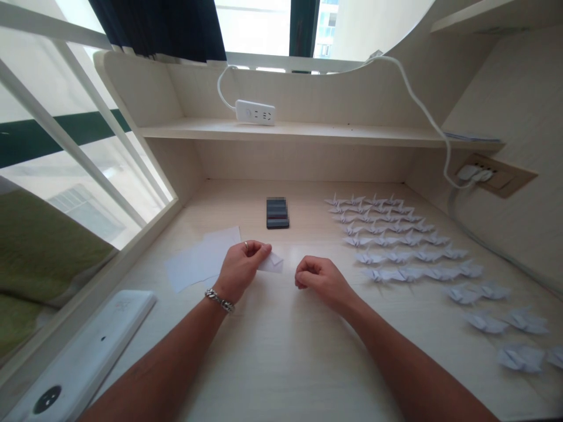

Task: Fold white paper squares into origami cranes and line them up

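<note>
The left hand (240,264) has its thumb and fingers pinched on a small folded paper (273,262), up off the middle of the desk (259,363) or just touching it; I cannot tell which. The right hand (319,275) is just beside it, with its fingers curled in and no paper showing in them. The folded paper sticks out past the left fingertips and points to the right, toward the right hand. Its long way seems to go from left to right, dipping a little at the right end, but the fingers hide part of it, so I cannot be sure. It has a flap like a triangle, so some folding is done, but it is not a bird shape yet, and more folds look to be left. By the left hand lie flat white sheets (193,261) with no folds that I can see. Over on the right, many paper birds (411,238) are made and set in rows, with looser pairs nearer the front, where they look blurry. Behind the hands lies a dark phone (277,214). A long white box (105,328) lies at the left edge, and a white power strip (255,112) sits on the shelf (334,132) at the back.
</note>
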Motion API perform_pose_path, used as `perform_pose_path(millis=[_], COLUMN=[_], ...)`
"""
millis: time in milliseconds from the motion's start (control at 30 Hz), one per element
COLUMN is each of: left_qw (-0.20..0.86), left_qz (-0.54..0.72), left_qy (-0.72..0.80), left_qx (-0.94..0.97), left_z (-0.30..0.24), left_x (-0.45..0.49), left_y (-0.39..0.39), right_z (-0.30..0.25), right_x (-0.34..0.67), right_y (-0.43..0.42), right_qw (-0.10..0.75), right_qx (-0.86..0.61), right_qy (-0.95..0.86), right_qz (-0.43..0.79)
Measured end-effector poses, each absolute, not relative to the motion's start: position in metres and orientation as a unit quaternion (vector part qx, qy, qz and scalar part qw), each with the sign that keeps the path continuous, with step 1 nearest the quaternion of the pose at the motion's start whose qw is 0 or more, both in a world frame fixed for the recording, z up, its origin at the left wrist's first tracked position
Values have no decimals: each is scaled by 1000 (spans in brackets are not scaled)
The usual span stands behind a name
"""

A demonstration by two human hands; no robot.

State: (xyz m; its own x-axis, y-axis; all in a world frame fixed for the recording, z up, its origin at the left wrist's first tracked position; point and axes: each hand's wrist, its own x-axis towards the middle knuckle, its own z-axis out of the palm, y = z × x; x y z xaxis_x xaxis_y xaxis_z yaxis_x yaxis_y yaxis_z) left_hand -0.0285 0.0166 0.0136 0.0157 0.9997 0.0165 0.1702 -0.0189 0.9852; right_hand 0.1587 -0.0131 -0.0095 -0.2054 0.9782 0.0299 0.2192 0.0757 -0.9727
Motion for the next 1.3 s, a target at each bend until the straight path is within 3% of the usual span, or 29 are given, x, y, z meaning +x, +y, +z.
perform_pose_path(millis=[167,367,467,600,700,833,1033,1300], left_qw=[473,483,521,528,506,554,578,548], left_qz=[430,406,427,352,348,394,376,392], left_qy=[513,505,497,471,480,452,434,426], left_qx=[572,589,548,612,626,577,580,604], left_z=[13,7,5,3,3,4,3,5], left_x=[-24,-19,-19,-14,-12,-13,-14,-16], left_y=[12,11,12,7,5,7,8,6], right_z=[-10,-14,-13,-11,-12,-11,-11,-10], right_x=[154,153,154,153,152,153,159,160], right_y=[-13,-12,-10,-8,-8,-9,-6,-9], right_qw=[428,401,442,489,480,447,494,469], right_qx=[-468,-479,-490,-509,-506,-493,-465,-456], right_qy=[-593,-604,-556,-503,-509,-529,-488,-525], right_qz=[496,495,506,499,504,526,549,545])
